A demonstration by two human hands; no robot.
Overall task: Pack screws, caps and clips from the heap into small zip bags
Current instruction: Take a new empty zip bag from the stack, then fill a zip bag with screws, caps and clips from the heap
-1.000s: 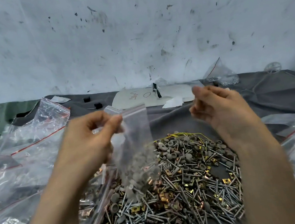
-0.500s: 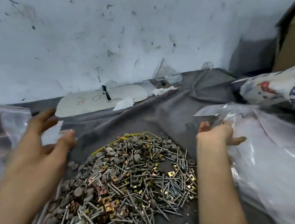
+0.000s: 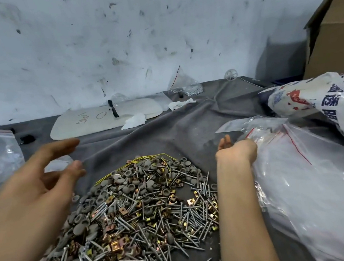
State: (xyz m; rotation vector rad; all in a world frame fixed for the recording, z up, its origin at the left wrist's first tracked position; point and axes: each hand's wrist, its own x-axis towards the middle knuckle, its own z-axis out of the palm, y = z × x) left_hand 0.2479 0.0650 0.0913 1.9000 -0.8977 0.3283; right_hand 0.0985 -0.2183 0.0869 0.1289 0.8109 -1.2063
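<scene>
The heap (image 3: 138,217) lies near centre on the bench (image 3: 177,129), a flat board (image 3: 100,119) far behind it, zip bags (image 3: 314,188) to its right, and a sack (image 3: 326,107) and box (image 3: 336,30) farther right.

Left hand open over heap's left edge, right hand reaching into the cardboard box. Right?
No. Head view shows the right hand at the pile of clear zip bags, not in the cardboard box; left hand is open over the left edge of the heap.

The right hand (image 3: 236,151) has its fingers hidden behind the clear zip bags (image 3: 317,188), so its grip cannot be told. The heap (image 3: 134,221) runs off the bottom edge; the cardboard box (image 3: 337,34) off the right.
</scene>
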